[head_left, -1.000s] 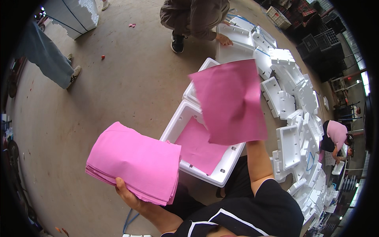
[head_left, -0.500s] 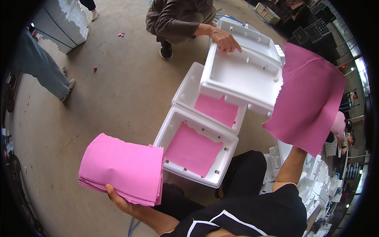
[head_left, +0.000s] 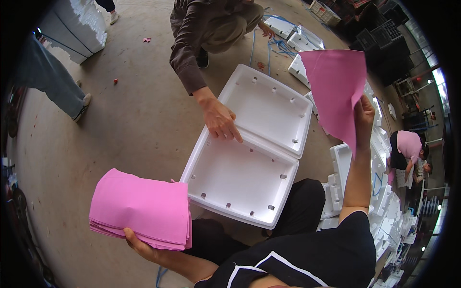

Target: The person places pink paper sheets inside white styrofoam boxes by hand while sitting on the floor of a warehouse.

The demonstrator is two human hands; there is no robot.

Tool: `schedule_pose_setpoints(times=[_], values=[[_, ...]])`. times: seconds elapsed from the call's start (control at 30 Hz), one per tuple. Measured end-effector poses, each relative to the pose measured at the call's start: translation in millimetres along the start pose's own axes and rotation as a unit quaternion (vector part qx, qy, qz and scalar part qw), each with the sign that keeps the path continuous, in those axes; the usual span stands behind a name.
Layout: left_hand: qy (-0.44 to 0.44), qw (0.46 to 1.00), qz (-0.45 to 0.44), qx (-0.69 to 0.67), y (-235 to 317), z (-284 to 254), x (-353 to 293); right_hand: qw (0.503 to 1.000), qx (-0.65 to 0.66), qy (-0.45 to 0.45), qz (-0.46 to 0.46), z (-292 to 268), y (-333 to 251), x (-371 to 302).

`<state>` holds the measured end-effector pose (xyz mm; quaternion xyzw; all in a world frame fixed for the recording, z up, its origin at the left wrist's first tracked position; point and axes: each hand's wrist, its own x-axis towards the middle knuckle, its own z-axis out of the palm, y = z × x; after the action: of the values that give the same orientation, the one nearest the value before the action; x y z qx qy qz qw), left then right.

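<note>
Concrete floor point(head_left: 129, 120) under open white foam trays point(head_left: 242, 177); left hand point(head_left: 139, 244) gripping pink paper stack point(head_left: 141, 209), right hand point(head_left: 364, 111) pinching raised pink sheet point(head_left: 336, 86).

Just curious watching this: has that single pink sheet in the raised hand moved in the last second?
Yes. The single pink sheet has swung from above the near foam box out to its right, held up clear of it by the right hand.

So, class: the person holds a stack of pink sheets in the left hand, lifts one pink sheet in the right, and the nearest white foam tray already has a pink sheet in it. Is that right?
Not quite. In the head view the nearest foam tray is bare white inside, with no pink sheet. The rest holds: the left hand holds the stack of pink sheets, and the right hand lifts a single pink sheet.
</note>
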<state>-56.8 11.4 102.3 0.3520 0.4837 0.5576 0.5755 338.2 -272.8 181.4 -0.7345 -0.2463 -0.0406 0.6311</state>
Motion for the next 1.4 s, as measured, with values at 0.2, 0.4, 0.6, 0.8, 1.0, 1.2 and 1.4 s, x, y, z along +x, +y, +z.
schedule_pose_setpoints(times=[0.2,0.4,0.6,0.8,1.0,1.2,1.4], values=[[0.069,0.992,0.083,0.071,-7,20,-18,0.936,-0.252,-0.139,-0.204,92,94,3],[0.060,0.998,0.024,-0.021,4,14,-15,0.914,-0.292,-0.248,-0.132,160,149,-36],[-0.090,0.996,0.014,-0.017,-11,7,-1,0.892,0.021,-0.430,-0.138,245,-23,-104],[-0.140,0.984,-0.020,-0.110,-17,22,-17,0.894,-0.021,-0.413,-0.172,287,-70,-128],[-0.179,0.984,0.009,-0.010,-17,20,-15,0.913,0.031,-0.394,-0.104,290,-56,-132],[-0.157,0.988,0.000,0.015,-24,15,-6,0.916,0.124,-0.382,-0.013,270,-39,-108],[-0.083,0.996,0.007,0.010,-13,-5,7,0.924,-0.024,-0.372,-0.087,178,-54,-87]])
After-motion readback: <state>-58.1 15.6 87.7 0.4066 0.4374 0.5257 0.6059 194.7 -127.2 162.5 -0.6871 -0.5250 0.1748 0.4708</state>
